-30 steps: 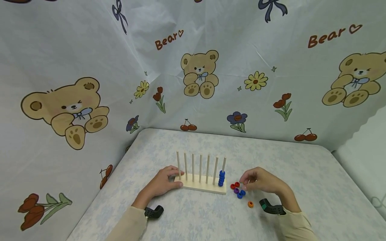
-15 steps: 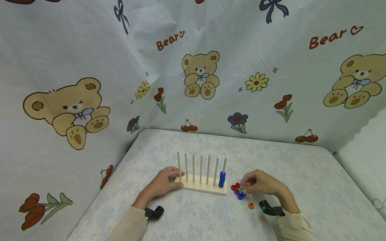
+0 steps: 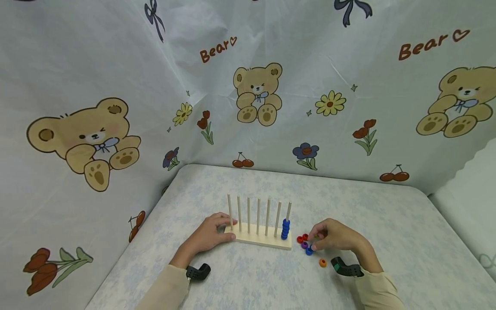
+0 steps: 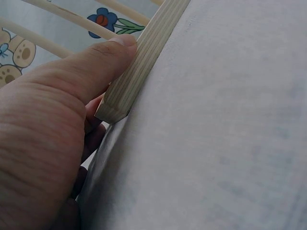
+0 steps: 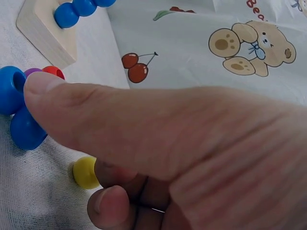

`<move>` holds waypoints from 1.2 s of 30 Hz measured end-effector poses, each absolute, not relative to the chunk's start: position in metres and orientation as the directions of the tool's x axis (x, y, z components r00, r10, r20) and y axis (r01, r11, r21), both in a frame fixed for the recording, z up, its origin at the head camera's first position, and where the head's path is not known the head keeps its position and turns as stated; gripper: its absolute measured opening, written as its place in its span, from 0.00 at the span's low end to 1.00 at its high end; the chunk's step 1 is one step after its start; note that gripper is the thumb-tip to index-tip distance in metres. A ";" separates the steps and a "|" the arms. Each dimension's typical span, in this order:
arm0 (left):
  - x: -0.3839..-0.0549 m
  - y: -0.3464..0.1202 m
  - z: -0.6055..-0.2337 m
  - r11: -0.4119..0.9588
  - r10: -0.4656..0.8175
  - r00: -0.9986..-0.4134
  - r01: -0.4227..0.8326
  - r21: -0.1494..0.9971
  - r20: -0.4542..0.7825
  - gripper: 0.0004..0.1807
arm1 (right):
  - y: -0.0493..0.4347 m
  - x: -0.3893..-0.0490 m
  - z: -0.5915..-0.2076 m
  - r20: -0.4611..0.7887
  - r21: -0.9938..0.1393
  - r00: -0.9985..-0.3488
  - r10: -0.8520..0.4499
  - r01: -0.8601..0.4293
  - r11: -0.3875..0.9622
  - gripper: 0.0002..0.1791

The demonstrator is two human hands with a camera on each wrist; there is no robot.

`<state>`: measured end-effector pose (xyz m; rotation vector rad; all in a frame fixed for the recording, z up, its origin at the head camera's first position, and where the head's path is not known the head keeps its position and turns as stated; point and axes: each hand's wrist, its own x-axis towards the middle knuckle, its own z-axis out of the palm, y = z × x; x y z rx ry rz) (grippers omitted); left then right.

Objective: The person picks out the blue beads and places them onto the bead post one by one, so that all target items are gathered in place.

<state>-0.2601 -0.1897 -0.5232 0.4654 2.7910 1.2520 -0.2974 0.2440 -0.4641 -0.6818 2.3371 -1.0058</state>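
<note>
A pale wooden peg board (image 3: pixel 257 238) stands upright on its base, with a row of bare pegs and a stack of blue beads (image 3: pixel 285 229) on the rightmost one. My left hand (image 3: pixel 209 233) grips the base's left end, thumb in front and fingers behind. In the left wrist view the thumb (image 4: pixel 103 62) presses the base's edge. To the right, my right hand (image 3: pixel 338 234) pinches a blue bead (image 5: pixel 28 128) in the loose group; its index fingertip is hidden behind the thumb in the right wrist view. Another blue bead (image 5: pixel 10 90) touches it.
Red beads (image 3: pixel 300 239) and a purple bead (image 3: pixel 304 245) lie between the board and my right hand. A yellow bead (image 5: pixel 86 172) sits under the curled fingers. Nearer me is an orange bead (image 3: pixel 323 262). A bear-print sheet (image 3: pixel 271 142) hangs behind the table.
My right thumb and index have come down onto the blue bead, which has shifted slightly left against its neighbour. The left hand and the board stay in place.
</note>
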 end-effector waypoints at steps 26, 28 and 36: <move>-0.261 -0.189 -0.524 0.648 0.286 -0.955 0.252 0.719 0.077 0.26 | 0.245 -0.300 -0.473 -0.264 -0.715 -0.758 -0.596 -0.261 0.649 0.08; -0.262 -0.189 -0.524 0.648 0.286 -0.955 0.249 0.720 0.073 0.26 | 0.246 -0.300 -0.473 -0.264 -0.716 -0.758 -0.596 -0.260 0.648 0.08; -0.262 -0.190 -0.524 0.646 0.289 -0.955 0.243 0.723 0.063 0.26 | 0.244 -0.297 -0.471 -0.275 -0.717 -0.757 -0.593 -0.249 0.650 0.08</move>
